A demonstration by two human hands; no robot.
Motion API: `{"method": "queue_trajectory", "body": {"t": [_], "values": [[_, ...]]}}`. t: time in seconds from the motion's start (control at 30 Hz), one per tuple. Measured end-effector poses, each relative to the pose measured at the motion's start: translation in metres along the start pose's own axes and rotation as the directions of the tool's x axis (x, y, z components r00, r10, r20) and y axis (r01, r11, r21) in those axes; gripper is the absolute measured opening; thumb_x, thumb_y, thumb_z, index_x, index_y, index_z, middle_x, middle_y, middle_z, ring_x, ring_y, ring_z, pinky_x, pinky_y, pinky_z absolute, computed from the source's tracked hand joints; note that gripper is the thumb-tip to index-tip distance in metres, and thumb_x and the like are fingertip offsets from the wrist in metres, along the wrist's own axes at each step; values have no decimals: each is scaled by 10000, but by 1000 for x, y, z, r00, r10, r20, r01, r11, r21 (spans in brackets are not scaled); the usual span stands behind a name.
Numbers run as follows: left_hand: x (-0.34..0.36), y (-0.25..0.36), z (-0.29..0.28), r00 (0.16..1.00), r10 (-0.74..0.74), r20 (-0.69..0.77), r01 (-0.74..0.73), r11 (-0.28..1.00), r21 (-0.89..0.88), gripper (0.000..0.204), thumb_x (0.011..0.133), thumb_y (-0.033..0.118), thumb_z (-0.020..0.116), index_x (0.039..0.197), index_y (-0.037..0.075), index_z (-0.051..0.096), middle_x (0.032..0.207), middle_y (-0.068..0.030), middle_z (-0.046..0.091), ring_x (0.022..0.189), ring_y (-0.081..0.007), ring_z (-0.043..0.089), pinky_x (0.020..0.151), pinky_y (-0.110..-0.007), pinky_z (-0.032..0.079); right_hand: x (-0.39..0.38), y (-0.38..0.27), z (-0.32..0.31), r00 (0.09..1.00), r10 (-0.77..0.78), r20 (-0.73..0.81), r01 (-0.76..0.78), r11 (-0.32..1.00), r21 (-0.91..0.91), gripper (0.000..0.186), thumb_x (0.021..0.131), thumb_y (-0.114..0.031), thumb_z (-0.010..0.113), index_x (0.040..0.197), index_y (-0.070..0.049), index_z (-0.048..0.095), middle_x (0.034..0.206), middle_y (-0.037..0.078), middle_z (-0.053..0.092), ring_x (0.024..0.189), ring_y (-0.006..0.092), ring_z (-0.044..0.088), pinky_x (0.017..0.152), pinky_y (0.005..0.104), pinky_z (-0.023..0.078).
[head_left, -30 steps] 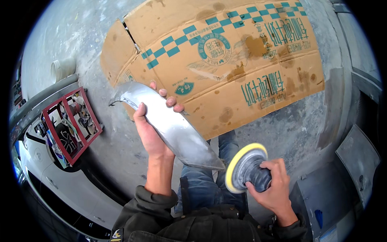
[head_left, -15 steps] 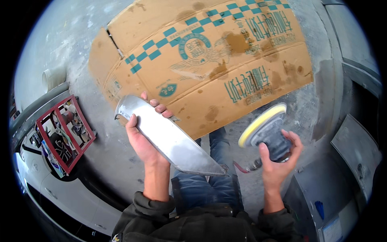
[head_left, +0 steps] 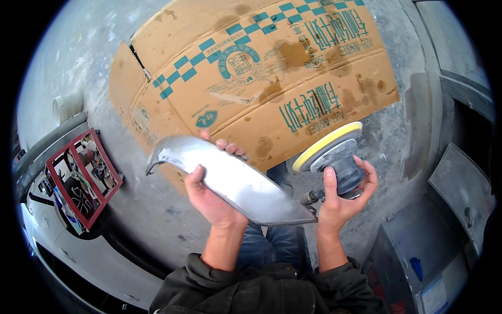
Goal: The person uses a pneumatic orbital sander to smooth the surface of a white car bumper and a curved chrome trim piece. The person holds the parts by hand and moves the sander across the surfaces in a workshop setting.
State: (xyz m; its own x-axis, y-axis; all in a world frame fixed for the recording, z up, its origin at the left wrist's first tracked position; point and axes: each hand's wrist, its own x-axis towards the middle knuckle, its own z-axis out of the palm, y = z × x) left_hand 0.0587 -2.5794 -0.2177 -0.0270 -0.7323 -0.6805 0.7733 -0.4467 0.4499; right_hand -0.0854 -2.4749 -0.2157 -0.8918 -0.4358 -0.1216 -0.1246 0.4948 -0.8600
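A curved, tapering silver panel (head_left: 246,189), like a car trim piece, lies slanted across my left hand (head_left: 217,201). Its thumb presses the near edge and the fingertips curl over the far edge; the palm side beneath is partly hidden. In my right hand (head_left: 342,201) is a dark round-bodied orbital sander (head_left: 342,167) with a yellow-edged pad. The pad is tilted, facing up and away to the left, apart from the panel. A hose fitting on the sander comes close to the panel's right tip in the picture.
A stained, flattened cardboard sheet (head_left: 209,78) covers floor beyond my hands. At left stand a red-framed cart (head_left: 86,175) with assorted items, a white bucket (head_left: 68,107) and a white car (head_left: 89,256). Grey panels (head_left: 455,193) and a blue object (head_left: 417,269) are at right.
My left hand has shifted right with the panel, which now lies flatter. My right hand has brought the sander left and slightly up, narrowing the gap between them.
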Motion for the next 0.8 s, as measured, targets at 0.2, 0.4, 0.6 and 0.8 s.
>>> {"method": "queue_trajectory", "body": {"t": [0.2,0.4,0.6,0.8], "values": [[-8,-10,8,992,-125,22,127,989,-83,599,893,342,588,1421,105,435,1053,-94,552,1035,-252,525,913,-447,482,-3,-3,1,995,-45,92,43,999,25,659,769,-73,858,1320,-23,501,1299,122,543,1185,237,540,997,370,470],[7,10,-6,987,-132,96,136,990,-26,635,965,522,584,1429,125,410,1012,-79,510,967,-220,473,734,-373,479,29,-7,-43,931,-79,357,147,975,-169,624,720,-42,857,1267,-29,555,1243,109,584,1148,223,576,998,371,471],[15,9,-10,987,-135,89,131,990,46,638,961,615,579,1351,129,438,965,-62,487,912,-195,458,701,-331,465,23,-52,-56,682,-60,729,324,918,-228,580,634,-143,917,1116,-52,607,1077,129,650,929,278,668,835,356,545],[13,3,-12,996,-73,57,67,992,106,538,939,540,641,1251,147,447,938,-53,463,892,-184,446,695,-329,460,8,-74,-40,495,5,869,359,909,-210,527,673,-194,915,1082,-77,603,1110,73,627,489,133,537,484,288,476]]}}
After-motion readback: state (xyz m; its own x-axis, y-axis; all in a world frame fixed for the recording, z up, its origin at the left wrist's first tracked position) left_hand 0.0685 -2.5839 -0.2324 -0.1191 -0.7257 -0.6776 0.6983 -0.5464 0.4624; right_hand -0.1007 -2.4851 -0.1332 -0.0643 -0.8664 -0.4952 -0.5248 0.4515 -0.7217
